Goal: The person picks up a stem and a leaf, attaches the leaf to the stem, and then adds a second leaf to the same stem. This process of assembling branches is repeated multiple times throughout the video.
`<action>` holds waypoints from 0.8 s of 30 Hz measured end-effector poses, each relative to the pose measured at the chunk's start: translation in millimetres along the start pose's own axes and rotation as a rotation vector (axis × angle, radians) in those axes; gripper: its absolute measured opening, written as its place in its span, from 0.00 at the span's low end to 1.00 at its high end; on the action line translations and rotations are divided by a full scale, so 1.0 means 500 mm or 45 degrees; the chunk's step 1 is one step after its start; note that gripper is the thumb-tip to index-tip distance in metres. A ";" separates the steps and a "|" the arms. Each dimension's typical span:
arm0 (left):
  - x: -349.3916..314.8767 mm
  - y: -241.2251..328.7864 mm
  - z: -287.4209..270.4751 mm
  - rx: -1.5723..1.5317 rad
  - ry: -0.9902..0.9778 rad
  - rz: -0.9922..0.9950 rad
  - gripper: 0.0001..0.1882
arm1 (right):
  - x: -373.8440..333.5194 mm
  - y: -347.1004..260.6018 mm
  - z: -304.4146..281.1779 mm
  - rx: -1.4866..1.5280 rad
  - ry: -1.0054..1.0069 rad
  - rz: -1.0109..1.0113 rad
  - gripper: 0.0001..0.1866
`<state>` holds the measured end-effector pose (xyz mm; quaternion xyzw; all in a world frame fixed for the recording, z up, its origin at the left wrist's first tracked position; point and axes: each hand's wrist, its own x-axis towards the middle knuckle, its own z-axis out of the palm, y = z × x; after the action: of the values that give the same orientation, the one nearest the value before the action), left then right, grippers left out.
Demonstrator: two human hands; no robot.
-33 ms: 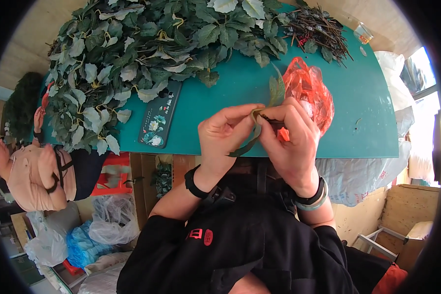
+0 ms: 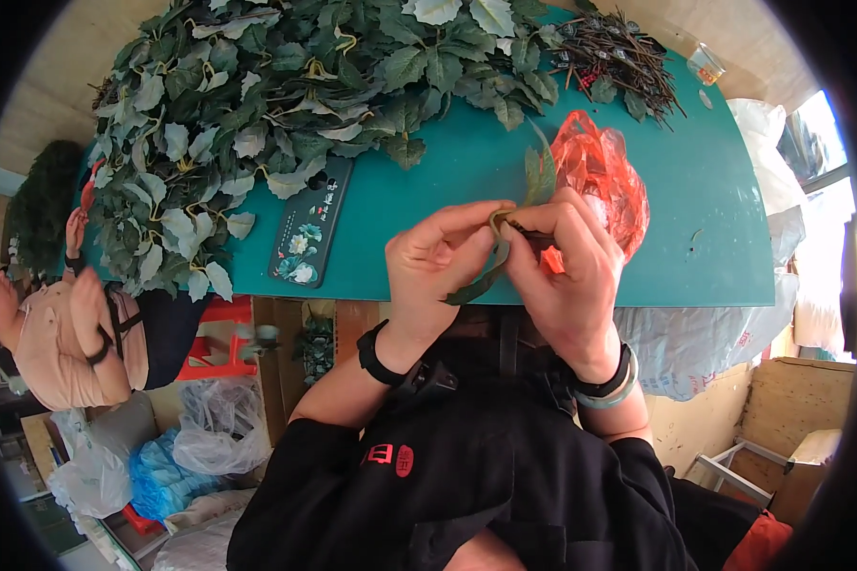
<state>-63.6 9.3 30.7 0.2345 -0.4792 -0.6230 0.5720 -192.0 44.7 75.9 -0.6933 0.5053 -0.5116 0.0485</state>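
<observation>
At the table's near edge, my left hand [image 2: 445,252] pinches the yellowish stem of a leaf sprig [image 2: 540,179] between thumb and index finger. From the other side my right hand [image 2: 567,271] pinches that stem too, close to the left fingertips. One green leaf of the sprig points up and away, and another hangs below toward my chest. Fingers partly hide the joint between them. Just beyond my right hand lies a crumpled, translucent red plastic bag [image 2: 611,181]; a bit of red shows below its fingers.
A big heap of green leaf sprigs [image 2: 286,105] covers the left of the green table [image 2: 705,238]. A dark, flower-patterned phone [image 2: 305,228] lies before it. Brown stems [image 2: 619,62] and a small cup [image 2: 706,65] sit far right. Another person [image 2: 67,333] is at left.
My two hands and the sprig stay almost in place. At left, the other person's near hand has shifted slightly, and a small blurred greenish thing has moved to the right past the red stool.
</observation>
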 end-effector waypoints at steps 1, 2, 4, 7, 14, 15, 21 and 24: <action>-0.001 0.003 -0.001 0.052 -0.011 0.007 0.07 | 0.000 -0.001 -0.001 -0.008 0.000 0.001 0.08; 0.000 0.002 -0.003 0.052 -0.011 0.006 0.07 | 0.001 -0.002 -0.002 -0.016 -0.001 0.002 0.08; 0.005 -0.006 -0.010 -0.002 0.000 -0.001 0.07 | 0.001 -0.005 -0.002 -0.024 -0.001 0.004 0.08; 0.004 -0.003 -0.020 -0.115 -0.016 -0.080 0.08 | -0.003 -0.013 0.005 -0.048 0.008 0.133 0.07; 0.003 -0.014 -0.036 -0.300 -0.056 -0.204 0.09 | -0.007 -0.007 0.012 0.003 -0.016 0.093 0.07; 0.001 -0.017 -0.039 -0.270 -0.050 -0.245 0.09 | -0.009 -0.007 0.015 0.031 -0.014 0.096 0.07; -0.002 -0.021 -0.035 -0.441 -0.030 -0.377 0.09 | -0.010 0.008 0.025 0.032 -0.017 0.100 0.07; 0.000 -0.023 -0.037 -0.422 -0.002 -0.339 0.09 | -0.009 0.003 0.029 0.009 -0.038 0.076 0.07</action>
<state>-53.9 1.8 12.7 0.1981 -0.3353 -0.7636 0.5150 -181.9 40.7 65.3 -0.6853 0.5230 -0.5013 0.0738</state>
